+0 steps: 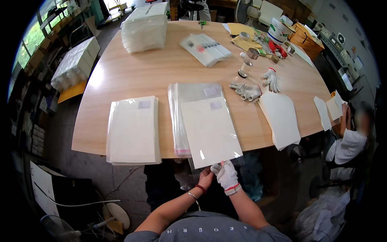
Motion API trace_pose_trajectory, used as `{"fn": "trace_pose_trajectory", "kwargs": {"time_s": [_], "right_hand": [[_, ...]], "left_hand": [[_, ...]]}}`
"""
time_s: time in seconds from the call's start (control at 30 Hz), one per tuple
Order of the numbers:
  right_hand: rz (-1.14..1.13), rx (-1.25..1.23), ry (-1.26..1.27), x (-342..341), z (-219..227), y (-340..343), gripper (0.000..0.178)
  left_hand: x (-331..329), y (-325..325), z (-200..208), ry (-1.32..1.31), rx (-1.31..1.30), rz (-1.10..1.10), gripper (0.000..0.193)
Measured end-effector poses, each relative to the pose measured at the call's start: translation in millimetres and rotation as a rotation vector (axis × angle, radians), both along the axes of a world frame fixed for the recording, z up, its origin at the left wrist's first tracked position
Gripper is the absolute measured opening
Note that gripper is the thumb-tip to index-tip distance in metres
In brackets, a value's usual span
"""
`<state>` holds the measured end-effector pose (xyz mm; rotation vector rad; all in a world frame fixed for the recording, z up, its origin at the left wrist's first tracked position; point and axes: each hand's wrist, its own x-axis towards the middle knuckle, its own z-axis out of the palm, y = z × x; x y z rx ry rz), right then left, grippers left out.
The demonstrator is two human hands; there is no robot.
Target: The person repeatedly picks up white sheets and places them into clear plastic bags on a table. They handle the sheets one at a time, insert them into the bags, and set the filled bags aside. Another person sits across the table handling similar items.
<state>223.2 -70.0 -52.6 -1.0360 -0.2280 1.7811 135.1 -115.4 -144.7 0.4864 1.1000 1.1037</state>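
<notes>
A: Where does the sleeved cream sheet (211, 131) lie?
B: On the pile of clear sleeves (178, 125), at the near side of the wooden surface (133, 76), its near end reaching past the edge.

A: What are the fingers doing?
B: Those of the bare left hand (205, 177) and the gloved right hand (227, 175) appear to pinch the film at the near end, side by side; the exact left grip is partly hidden.

A: How is this step best done?
B: Presumably by keeping the film taut between both hands, smoothing it flat and not creasing the sheet's corners; the bare fingertips should feel the thin film better.

A: Which way does it point?
B: The long axis runs away from the person, the far end leaning left; the small label (216, 105) sits near the far right corner.
</notes>
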Motion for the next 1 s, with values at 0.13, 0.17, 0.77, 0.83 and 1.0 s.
{"fn": "trace_pose_trajectory", "kwargs": {"time_s": [0.13,0.17,0.77,0.83,1.0], "right_hand": [[0.168,-0.013,0.033,7.6,-2.3,12.9,0.016],[0.211,-0.047,0.045,14.5,2.8,10.2,0.016],[0.949,1.405,-1.191,-60.5,25.9,10.7,0.014],[1.013,1.379,-1.201,-15.8,51.6,34.0,0.019],[-0.679,0.468,-1.459,199.1,72.3,69.3,0.021]], "left_hand": [[-25.3,7.4,31.1,-0.045,0.091,0.000,0.041],[-34.7,2.3,37.2,0.012,0.073,0.017,0.046],[-87.4,-14.5,44.7,0.177,-0.263,0.235,0.034],[-90.1,-11.4,42.6,0.029,-0.296,0.261,0.037],[-101.3,-19.3,40.2,0.183,0.014,0.146,0.041]]}}
